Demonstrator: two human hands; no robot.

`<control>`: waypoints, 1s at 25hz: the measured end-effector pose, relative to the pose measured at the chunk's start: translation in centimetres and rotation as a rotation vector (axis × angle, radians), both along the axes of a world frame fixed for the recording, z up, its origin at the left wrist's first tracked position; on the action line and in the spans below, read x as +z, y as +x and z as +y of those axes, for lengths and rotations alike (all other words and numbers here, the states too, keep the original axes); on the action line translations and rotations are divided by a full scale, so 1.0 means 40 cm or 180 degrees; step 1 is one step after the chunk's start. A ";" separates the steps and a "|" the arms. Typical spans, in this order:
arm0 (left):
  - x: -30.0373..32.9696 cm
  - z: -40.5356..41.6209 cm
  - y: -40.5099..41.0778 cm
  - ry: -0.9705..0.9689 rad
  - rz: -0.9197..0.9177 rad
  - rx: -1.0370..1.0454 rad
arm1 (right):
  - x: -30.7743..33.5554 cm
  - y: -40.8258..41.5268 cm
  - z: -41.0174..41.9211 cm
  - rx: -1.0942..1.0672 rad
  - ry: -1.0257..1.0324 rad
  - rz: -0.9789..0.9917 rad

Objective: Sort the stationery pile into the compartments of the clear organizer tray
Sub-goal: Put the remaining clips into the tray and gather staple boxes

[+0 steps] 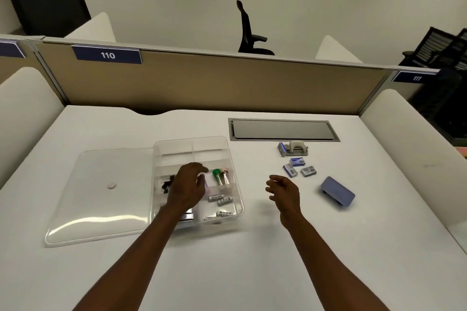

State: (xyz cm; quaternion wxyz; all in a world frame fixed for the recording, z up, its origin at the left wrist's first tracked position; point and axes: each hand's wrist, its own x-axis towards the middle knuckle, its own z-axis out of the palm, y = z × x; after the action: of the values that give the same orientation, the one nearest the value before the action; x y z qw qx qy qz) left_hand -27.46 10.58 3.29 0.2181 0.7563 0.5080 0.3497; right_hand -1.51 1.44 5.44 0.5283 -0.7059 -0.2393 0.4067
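Note:
The clear organizer tray (pixel 192 142) sits mid-desk. My left hand (pixel 188 184) hovers over its middle compartments, fingers curled around a small white item (pixel 202 176) that I cannot identify. Black binder clips (pixel 166 184) show left of the hand, two highlighters (pixel 221 176) to its right, and batteries (pixel 219 201) lie in the front right compartment. My right hand (pixel 284 190) floats right of the tray, fingers apart and holding nothing. Further right lie small staple boxes (pixel 298 168), a hole punch (pixel 295 149) and a purple eraser block (pixel 337 190).
The tray's clear lid (pixel 101 194) lies flat to the left, a small pink disc (pixel 111 186) on it. A recessed cable hatch (pixel 283 129) sits behind the loose items. A beige partition closes the desk's far edge; white dividers flank both sides.

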 end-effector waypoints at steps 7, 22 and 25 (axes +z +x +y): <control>0.011 -0.093 0.224 0.0085 -0.0025 -0.0601 | -0.075 0.231 -0.076 -0.0397 -0.0576 -0.2099; -0.019 -0.042 0.534 -0.0383 0.1138 -0.1460 | -0.076 0.315 0.036 0.2300 -0.1764 -0.3761; -0.022 -0.010 0.596 -0.0511 0.1440 -0.1518 | -0.068 0.335 0.100 0.2428 -0.2101 -0.3947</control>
State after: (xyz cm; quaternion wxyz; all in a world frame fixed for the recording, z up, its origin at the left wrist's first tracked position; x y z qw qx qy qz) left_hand -3.60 10.19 2.41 0.2343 0.8927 0.3783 0.0710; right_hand 11.88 5.45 2.71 -0.1127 -0.7929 -0.5816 0.1426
